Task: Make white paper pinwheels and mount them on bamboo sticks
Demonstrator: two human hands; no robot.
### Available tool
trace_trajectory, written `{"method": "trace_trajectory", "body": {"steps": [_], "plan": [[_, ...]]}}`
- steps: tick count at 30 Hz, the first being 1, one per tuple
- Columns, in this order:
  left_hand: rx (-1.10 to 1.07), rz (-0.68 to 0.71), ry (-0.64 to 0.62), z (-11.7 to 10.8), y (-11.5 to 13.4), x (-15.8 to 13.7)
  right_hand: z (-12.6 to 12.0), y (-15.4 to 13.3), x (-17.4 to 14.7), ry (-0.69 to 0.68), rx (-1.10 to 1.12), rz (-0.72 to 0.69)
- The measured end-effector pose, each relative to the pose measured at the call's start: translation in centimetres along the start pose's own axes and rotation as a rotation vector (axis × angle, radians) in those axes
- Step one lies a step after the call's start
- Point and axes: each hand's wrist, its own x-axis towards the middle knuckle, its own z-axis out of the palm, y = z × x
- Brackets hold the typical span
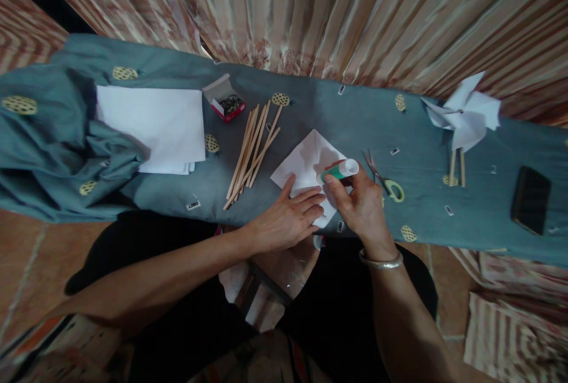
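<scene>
My right hand [362, 205] grips a green and white glue stick [341, 170], tilted with its lower end over a square of white paper [306, 158]. Whether the glue tip touches the paper is hidden by the fingers. Flat on the paper's near left part lies my left hand [293, 214], fingers stretched out. Just right of the paper are scissors [385, 180] with a light green handle.
Left of the paper lie several wooden sticks [252, 155], an open red box of small dark pieces [228, 105] and a stack of white sheets [155, 125]. To the right are paper pinwheels [465, 112] on sticks and a black phone [531, 199]. A curtain [310, 22] hangs behind the cloth-covered table [426, 193].
</scene>
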Motion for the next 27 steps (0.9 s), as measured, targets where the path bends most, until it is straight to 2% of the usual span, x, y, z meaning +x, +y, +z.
{"method": "trace_trajectory", "body": {"steps": [27], "plan": [[-0.002,0.008,0.005,-0.27,0.10,0.09,0.35,0.05,0.50,0.025,-0.001,0.006]]}}
